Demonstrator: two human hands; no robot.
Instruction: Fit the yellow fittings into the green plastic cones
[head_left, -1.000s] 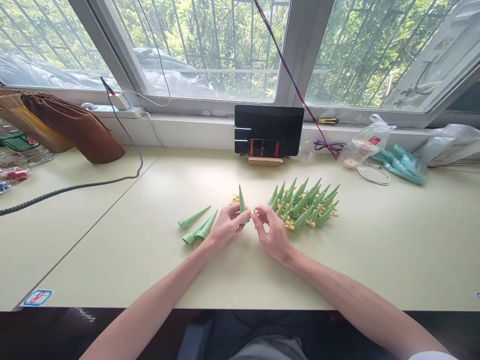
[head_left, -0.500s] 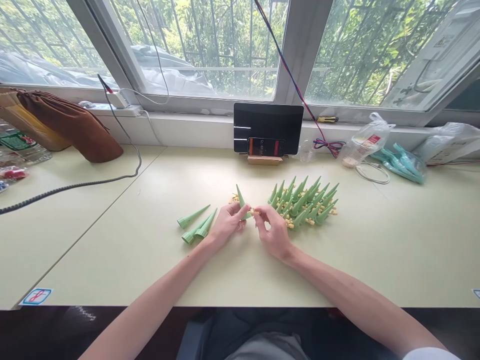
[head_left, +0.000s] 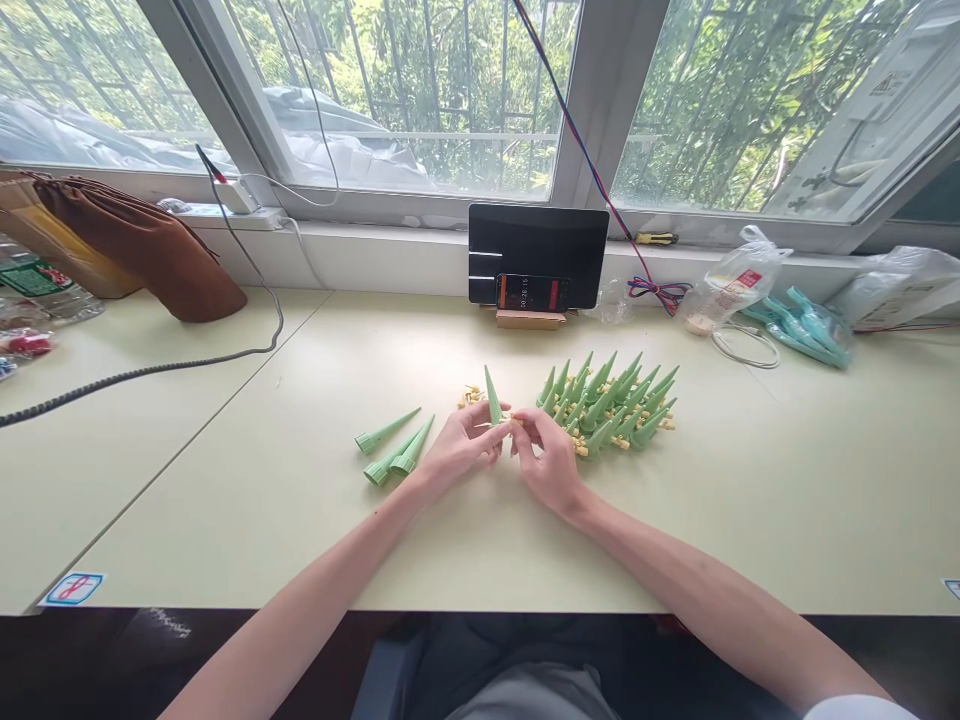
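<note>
My left hand (head_left: 463, 443) is closed round the base of a green watering spike (head_left: 493, 393), its point up. My right hand (head_left: 551, 462) meets it from the right, thumb and finger pinching a small yellow valve (head_left: 515, 419) at the spike's base. Fingers partly hide where the two pieces meet. Behind the left hand lies a little pile of yellow valves (head_left: 471, 396). Several loose green spikes (head_left: 388, 462) rest on the table left of that hand. Beyond the right hand stand many green spikes fitted with yellow valves (head_left: 604, 405), grouped closely together.
A tablet (head_left: 538, 245) leans at the back of the pale table (head_left: 300, 530), with a phone (head_left: 532, 293) before it. A brown drawstring bag (head_left: 172, 265) and a black cable (head_left: 187, 360) lie left. Plastic bags (head_left: 731, 280) and a white cable (head_left: 742, 348) lie right.
My left hand has shifted slightly right with the spike, bringing it closer to my right hand. The spike is more upright, and more of the pile of yellow valves shows.
</note>
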